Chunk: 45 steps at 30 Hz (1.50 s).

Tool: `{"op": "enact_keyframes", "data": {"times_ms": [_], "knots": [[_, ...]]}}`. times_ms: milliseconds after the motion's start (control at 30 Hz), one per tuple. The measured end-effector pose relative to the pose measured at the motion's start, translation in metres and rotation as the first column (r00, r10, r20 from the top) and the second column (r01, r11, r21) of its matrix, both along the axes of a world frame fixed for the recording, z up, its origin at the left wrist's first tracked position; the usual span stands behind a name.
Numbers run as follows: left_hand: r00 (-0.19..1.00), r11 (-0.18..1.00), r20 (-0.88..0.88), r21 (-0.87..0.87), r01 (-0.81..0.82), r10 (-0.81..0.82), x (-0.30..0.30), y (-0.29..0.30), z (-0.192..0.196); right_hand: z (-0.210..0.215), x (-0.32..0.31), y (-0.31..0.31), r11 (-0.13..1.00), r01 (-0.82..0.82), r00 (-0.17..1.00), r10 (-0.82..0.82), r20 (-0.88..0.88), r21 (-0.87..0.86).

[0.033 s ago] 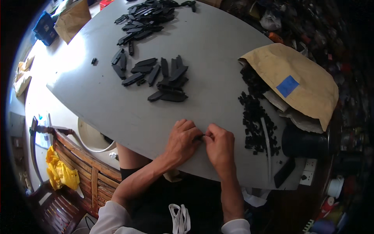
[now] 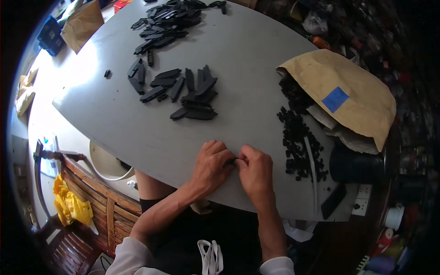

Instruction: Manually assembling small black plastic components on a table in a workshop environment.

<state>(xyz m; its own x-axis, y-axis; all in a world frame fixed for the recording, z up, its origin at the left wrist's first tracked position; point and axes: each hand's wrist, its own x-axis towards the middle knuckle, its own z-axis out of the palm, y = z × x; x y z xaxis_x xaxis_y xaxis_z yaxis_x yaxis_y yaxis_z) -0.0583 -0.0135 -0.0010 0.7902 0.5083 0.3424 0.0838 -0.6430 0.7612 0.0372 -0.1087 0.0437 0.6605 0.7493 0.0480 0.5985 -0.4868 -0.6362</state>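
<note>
Near the front edge of the grey table, my two hands meet with fingertips almost touching. My left hand is closed around a small black plastic part, of which only a dark sliver shows. Thumb and fingers of my right hand pinch that same part from the other side. Most of it is hidden by the fingers. Beyond the hands lies a loose group of long black plastic pieces with slanted ends. To the right of my right hand spreads a heap of tiny black parts.
A tan paper bag with a blue patch lies open at right, black parts at its mouth. A white strip crosses the small parts; a black slab rests near the edge. More black pieces pile up far off. A wooden chair stands left.
The whole view has shifted slightly, so the table and its pieces sit a little further left. Both hands keep the same grip on the small part.
</note>
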Motion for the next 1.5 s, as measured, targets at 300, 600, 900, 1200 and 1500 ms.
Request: {"op": "enact_keyframes", "data": {"times_ms": [300,600,900,1200,1500], "knots": [[1.0,1.0,0.021,0.004,0.022,-0.022,0.0,0.0,0.0,0.007,0.002,0.001,0.988,-0.096,0.992,0.105,0.071,-0.12],[0.999,1.0,-0.029,0.011,0.022,-0.021,0.001,-0.001,0.008,0.005,0.009,-0.004,0.991,-0.02,0.982,0.044,0.184,-0.132],[0.996,0.999,-0.082,-0.033,0.03,-0.033,-0.006,0.003,0.011,-0.012,0.024,-0.068,0.919,0.382,0.875,-0.395,0.28,0.102],[0.991,0.997,-0.104,-0.022,0.08,-0.082,-0.006,0.002,0.015,-0.019,0.041,-0.082,0.855,0.481,0.76,-0.297,0.578,-0.193],[0.987,0.994,-0.126,0.025,0.102,-0.098,-0.008,0.001,0.012,-0.01,0.039,-0.075,0.976,0.215,0.842,-0.199,0.502,0.027]]}}
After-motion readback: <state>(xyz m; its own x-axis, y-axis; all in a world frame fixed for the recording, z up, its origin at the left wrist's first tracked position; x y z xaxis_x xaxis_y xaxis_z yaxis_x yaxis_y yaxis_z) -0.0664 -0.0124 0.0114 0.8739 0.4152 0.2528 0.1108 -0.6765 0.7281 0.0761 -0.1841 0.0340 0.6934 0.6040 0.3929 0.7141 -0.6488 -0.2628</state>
